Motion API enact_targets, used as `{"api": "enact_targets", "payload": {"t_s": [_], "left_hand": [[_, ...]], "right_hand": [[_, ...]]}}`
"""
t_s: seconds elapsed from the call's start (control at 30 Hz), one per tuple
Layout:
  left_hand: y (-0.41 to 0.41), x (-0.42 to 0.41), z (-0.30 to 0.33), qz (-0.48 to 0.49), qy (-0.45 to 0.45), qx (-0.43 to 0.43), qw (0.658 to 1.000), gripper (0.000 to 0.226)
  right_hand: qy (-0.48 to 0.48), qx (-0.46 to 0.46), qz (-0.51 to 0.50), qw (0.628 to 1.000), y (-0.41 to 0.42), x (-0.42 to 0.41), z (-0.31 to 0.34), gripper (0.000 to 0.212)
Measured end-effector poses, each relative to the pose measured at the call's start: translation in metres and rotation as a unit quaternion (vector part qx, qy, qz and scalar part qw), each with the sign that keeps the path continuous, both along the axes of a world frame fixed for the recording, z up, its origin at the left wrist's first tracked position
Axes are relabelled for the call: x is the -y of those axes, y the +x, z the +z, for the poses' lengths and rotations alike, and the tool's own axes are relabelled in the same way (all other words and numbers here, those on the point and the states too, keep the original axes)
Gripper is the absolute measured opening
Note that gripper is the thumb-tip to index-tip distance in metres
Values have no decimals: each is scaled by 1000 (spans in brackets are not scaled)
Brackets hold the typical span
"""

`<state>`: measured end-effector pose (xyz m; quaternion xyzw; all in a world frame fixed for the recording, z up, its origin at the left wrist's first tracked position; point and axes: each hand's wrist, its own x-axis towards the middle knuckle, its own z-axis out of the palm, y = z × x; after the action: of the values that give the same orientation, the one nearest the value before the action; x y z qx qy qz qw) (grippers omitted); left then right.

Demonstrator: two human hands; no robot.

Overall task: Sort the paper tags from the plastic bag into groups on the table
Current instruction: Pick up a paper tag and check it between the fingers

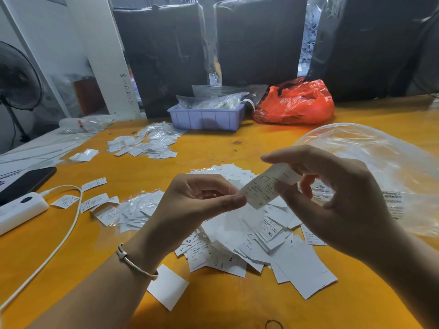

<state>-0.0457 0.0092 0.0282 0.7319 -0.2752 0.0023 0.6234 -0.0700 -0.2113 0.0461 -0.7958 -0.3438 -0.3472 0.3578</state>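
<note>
Got one paper tag (263, 187) pinched between both hands, left hand (202, 198) at its 8 o'clock end, right hand (332, 193) at 2 o'clock, above the pile (256, 236) on the bench (95, 257).

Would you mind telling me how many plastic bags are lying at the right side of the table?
2: a red plastic bag at the far edge beside the purple tray, and a clear plastic bag nearer, behind the right hand.

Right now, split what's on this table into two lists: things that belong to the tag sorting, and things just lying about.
Belongs to the job:
- tag pinched between left hand and right hand
- loose tag pile
- clear plastic bag
- sorted groups

Lying about:
- red bag
- purple tray
- phone
- power bank
- white cable
</note>
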Motion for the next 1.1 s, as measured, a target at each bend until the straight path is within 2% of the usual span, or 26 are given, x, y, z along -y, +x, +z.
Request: {"api": "enact_targets", "payload": {"t_s": [0.07,0.17,0.27,0.4,0.53,0.63,0.73,0.87,1.1], "left_hand": [[1,0,-1,2,3,4,1000,4],[4,0,-4,26,3,14,1000,11],[5,0,-5,37,-7,12,999,13],[4,0,-5,-5,-3,20,1000,11],[4,0,-5,-13,4,23,1000,9],[3,0,-3,5,-2,18,1000,13],[4,1,-4,-21,7,33,999,11],[4,2,-5,-21,10,42,999,12],[4,1,-4,-21,3,54,998,11]], "right_hand": [[-23,15,-6,1000,2,0,-1,38],[-6,3,-44,999,6,0,-3,31],[28,-92,-28,995,8,-1,-4,16],[-7,-196,42,980,7,-12,-10,32],[58,-212,67,973,9,-15,-16,26],[64,-228,80,968,10,-14,-16,25],[66,-237,94,965,10,-16,-18,14],[93,-244,118,958,10,-16,-19,11],[83,-250,125,957,11,-9,-14,11]]}}
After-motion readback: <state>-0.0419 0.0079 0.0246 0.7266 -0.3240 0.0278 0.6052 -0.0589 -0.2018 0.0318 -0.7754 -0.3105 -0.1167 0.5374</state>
